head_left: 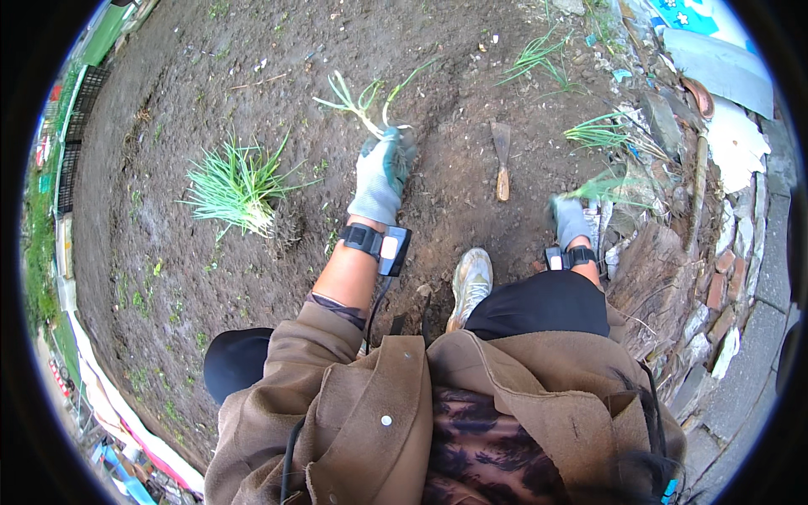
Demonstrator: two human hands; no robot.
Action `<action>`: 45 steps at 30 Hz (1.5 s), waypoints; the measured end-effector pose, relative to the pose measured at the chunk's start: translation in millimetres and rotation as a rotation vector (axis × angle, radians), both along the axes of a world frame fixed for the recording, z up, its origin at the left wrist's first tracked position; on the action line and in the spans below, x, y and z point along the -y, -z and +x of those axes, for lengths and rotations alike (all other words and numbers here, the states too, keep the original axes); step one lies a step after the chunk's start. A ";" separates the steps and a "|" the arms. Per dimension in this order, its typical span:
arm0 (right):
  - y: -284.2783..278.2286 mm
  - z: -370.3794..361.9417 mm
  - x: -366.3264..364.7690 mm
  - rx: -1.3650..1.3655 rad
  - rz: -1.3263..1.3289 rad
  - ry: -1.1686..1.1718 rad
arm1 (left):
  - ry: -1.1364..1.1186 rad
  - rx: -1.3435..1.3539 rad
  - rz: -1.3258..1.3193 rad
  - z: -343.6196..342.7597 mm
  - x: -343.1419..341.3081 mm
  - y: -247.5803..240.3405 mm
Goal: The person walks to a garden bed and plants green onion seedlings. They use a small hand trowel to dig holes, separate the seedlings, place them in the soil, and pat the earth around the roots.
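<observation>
My left hand [383,175], in a grey and green glove, is closed around the lower ends of a few green onion seedlings [360,109] low over the soil. Their pale stems and leaves point away from me. My right hand [569,217], gloved too, is closed by the stones at the right, its fingers partly smeared by motion. A blurred tuft of green onions [608,188] reaches rightward from its fingertips. Between the hands, a flat-bladed scraper [502,160] with a wooden handle lies on the soil. Left of my left hand lies a thick bunch of green onions [240,185], roots toward me.
More green onions [534,57] lie at the far right, and another tuft [598,132] rests beside the rubble. Stones, bricks [715,290] and a weathered wood chunk [652,273] border the soil [168,109]. My shoe [473,282] stands just behind the scraper.
</observation>
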State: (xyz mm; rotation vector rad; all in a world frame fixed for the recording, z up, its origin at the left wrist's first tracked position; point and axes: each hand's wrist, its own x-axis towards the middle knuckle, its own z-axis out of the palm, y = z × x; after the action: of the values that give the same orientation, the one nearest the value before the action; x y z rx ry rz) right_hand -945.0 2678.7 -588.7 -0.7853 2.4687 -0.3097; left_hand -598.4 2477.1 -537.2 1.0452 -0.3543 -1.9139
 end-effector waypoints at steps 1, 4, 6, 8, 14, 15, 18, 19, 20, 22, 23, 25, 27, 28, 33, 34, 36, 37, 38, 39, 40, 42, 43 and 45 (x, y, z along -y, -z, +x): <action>-0.7 2.4 -15.9 0.334 0.127 0.197 | 0.017 0.019 -0.039 -4.0 -2.1 -4.4; -28.1 15.1 -18.0 -0.022 0.637 -0.282 | 0.127 0.145 -0.085 -11.4 -6.2 -13.7; -57.8 32.9 8.2 -0.073 0.322 -0.544 | 0.153 0.244 -0.141 -18.9 -9.3 -14.4; -86.9 53.9 48.6 0.128 -0.039 -0.535 | 0.199 0.289 -0.170 -23.7 -12.5 -11.8; -110.0 137.1 132.4 0.839 -0.391 -0.369 | 0.407 0.529 -0.307 -31.7 -30.8 1.8; -108.2 142.4 138.4 0.840 -0.323 -0.343 | 0.452 0.576 -0.416 -31.2 -33.2 4.4; -92.2 161.6 137.8 0.851 -0.482 -0.220 | 0.586 0.765 -0.597 -28.8 -41.5 12.7; -85.6 165.5 138.0 0.835 -0.422 -0.200 | 0.571 0.761 -0.628 -29.2 -44.0 15.2; -80.8 162.8 135.9 0.880 -0.413 -0.210 | 0.611 0.806 -0.616 -30.1 -44.8 17.3; -71.8 156.7 132.3 0.938 -0.394 -0.184 | 0.716 0.797 -0.584 -32.5 -42.8 17.8; -69.2 151.7 130.2 0.955 -0.407 -0.166 | 0.774 0.735 -0.562 -34.1 -39.3 15.8; -68.9 142.2 127.2 0.903 -0.424 -0.202 | 0.807 0.652 -0.462 -33.3 -33.1 6.0; -75.8 132.1 128.9 0.757 -0.441 -0.306 | 0.764 0.635 -0.297 -26.7 -20.8 -10.7; -81.0 128.6 131.9 0.604 -0.310 -0.425 | 0.877 0.470 -0.221 -20.3 -8.3 -20.5; -106.0 124.5 137.2 0.578 -0.238 -0.800 | 0.838 0.387 -0.137 -35.9 -2.7 -39.5; -107.2 121.9 134.0 0.586 -0.264 -0.752 | 0.809 0.373 -0.146 -39.5 -3.9 -39.8; -101.8 119.3 130.3 0.649 -0.344 -0.666 | 0.710 0.451 -0.123 -44.6 -4.9 -39.2; -95.8 116.1 126.6 0.697 -0.415 -0.624 | 0.662 0.477 -0.119 -46.1 -5.3 -38.7; -87.7 114.3 122.5 0.746 -0.484 -0.581 | 0.638 0.520 -0.083 -44.8 -3.1 -39.1; -78.1 112.2 116.3 0.600 -0.452 -0.448 | 0.600 0.473 -0.074 -44.0 -1.3 -39.0; -67.6 109.1 110.6 0.453 -0.417 -0.319 | 0.537 0.466 -0.052 -42.3 0.3 -39.2; -46.2 98.1 100.3 0.229 -0.218 -0.128 | 0.411 0.465 -0.056 -41.7 6.0 -38.6; -36.2 92.9 96.0 0.159 -0.026 -0.041 | 0.376 0.488 -0.071 -41.7 9.4 -38.0; -18.8 89.8 88.3 0.075 0.107 -0.141 | 0.318 0.519 -0.097 -42.7 14.5 -35.3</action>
State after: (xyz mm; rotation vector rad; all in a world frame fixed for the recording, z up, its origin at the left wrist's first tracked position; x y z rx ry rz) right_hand -855.1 2590.4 -569.9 -0.8811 2.3253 -0.1510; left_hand -641.0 2462.5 -501.9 1.4841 -0.9443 -1.8480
